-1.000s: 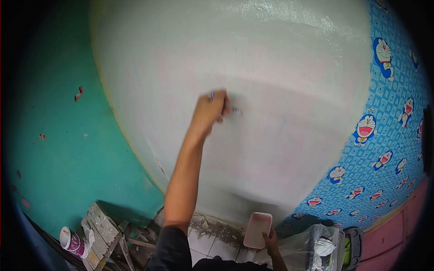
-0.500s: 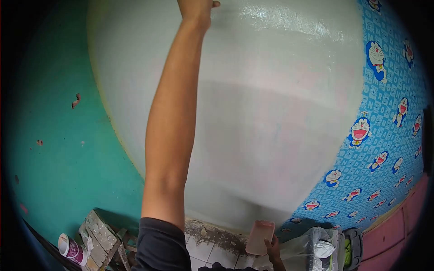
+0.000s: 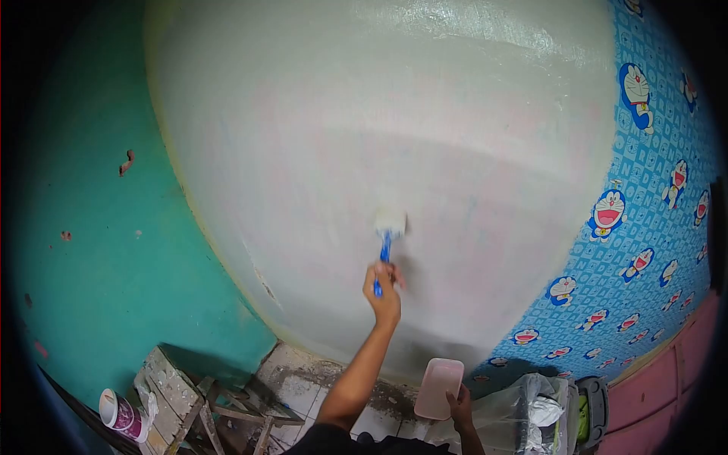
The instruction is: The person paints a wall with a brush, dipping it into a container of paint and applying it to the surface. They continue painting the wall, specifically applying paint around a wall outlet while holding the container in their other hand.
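Note:
My left hand point(image 3: 384, 292) is closed round the blue handle of a paint brush point(image 3: 388, 227). The brush points upward, its pale, wide bristle end against the whitish wall point(image 3: 326, 182) near the middle of the view. Lower right, my right hand point(image 3: 460, 407) grips the edge of a shallow pink tray point(image 3: 439, 388), with the fingers at its right side. The upper part of the wall has a wet shine.
A green wall point(image 3: 98, 250) is on the left, blue cartoon wallpaper point(image 3: 576, 265) on the right. At lower left, a paint bucket point(image 3: 121, 415) stands by a worn wooden stool point(image 3: 171, 398). Plastic-wrapped items point(image 3: 542, 413) stand at lower right, above a tiled floor point(image 3: 299, 394).
My left hand has come down from the top edge to the middle of the wall, bringing the brush into view. My right hand and the tray have hardly moved.

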`<state>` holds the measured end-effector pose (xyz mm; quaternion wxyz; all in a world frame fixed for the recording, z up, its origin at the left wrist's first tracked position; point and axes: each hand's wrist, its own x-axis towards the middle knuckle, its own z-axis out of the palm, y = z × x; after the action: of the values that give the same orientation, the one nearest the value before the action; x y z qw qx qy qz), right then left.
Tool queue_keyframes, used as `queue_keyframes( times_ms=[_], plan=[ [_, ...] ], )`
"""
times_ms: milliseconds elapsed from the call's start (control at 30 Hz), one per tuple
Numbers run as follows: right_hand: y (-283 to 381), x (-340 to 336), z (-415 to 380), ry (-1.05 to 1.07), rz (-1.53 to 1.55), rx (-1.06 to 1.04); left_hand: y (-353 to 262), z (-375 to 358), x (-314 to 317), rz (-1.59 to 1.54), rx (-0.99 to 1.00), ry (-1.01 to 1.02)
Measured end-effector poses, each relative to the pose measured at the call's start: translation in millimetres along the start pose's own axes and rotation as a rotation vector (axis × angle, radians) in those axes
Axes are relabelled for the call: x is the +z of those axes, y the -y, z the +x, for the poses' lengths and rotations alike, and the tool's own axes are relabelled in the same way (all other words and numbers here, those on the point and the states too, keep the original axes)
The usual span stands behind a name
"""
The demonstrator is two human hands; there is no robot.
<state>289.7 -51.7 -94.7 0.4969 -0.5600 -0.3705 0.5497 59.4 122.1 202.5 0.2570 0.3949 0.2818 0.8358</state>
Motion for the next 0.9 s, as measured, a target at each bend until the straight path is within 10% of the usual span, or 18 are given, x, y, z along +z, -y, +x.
queue_keyframes(
  times_ms=[167,500,900],
  plan=[
    [13,2,-6,0.003,-0.038,0.002,38,-70,-75,0.092,-0.281,-0.097],
    [4,2,-6,0.017,-0.038,-0.029,-55,53,-44,0.374,-0.317,0.024],
    [8,2,-13,0.064,-0.001,-0.032,-219,175,106,0.129,0.254,0.219]
  ],
)
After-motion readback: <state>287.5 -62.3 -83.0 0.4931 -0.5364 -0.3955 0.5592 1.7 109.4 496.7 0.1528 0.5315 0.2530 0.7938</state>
